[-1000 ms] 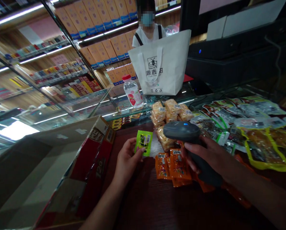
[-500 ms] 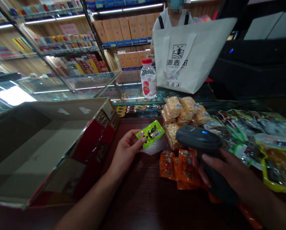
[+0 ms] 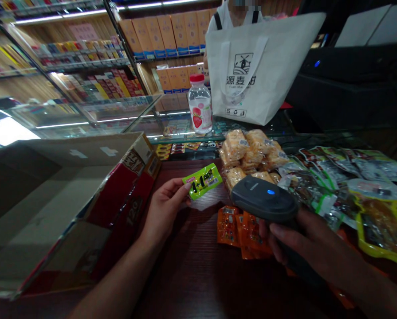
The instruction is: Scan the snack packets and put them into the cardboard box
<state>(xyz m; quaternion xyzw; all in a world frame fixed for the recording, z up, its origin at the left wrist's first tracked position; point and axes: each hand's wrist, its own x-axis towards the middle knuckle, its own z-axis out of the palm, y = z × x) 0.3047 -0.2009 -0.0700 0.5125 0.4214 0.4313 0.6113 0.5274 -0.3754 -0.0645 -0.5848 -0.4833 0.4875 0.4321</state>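
We find the left hand (image 3: 164,206) pinching the green packet (image 3: 203,180) by its left end between thumb and fingers, above the table (image 3: 191,274). We note the right hand (image 3: 313,241) closed round the handle of the scanner (image 3: 263,197), whose head faces the packet without touching it. We record orange packets (image 3: 228,226) below the scanner, wrapped snacks (image 3: 234,148) beyond it, a carton (image 3: 121,208) at left, and a bottle (image 3: 200,113) beside a white bag (image 3: 265,79) behind.
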